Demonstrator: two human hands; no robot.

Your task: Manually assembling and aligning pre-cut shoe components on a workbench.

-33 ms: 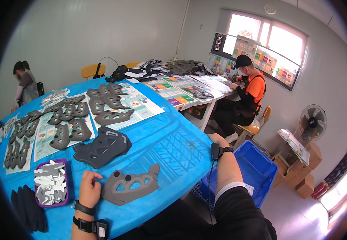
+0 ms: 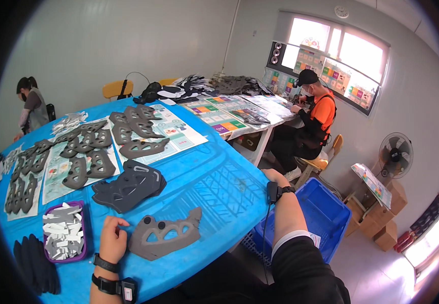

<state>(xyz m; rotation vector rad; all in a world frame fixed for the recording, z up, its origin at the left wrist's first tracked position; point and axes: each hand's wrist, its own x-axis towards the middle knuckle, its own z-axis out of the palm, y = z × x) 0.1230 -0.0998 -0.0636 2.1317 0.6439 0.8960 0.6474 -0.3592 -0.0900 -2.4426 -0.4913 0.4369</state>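
Note:
On the blue-covered table, my left hand (image 2: 113,235) rests with its fingers loosely bent and the index finger apart from the thumb. I see nothing held in it. Just to its right lies a grey foam pad (image 2: 148,247) with triangular cut-outs and two black round dots, apart from the fingers. Behind them sits a stack of dark, flat cut-out pieces (image 2: 128,190). My right hand (image 2: 275,177) is at the table's right edge, beside a blue plastic crate; its fingers are mostly hidden.
A purple-rimmed basket (image 2: 84,238) of grey and white strips stands left, near dark elongated pieces (image 2: 36,266). Rows of grey pads (image 2: 100,164) lie on printed sheets. The blue crate (image 2: 338,223) stands right. Two other people (image 2: 323,114) are nearby, one in orange working at another table.

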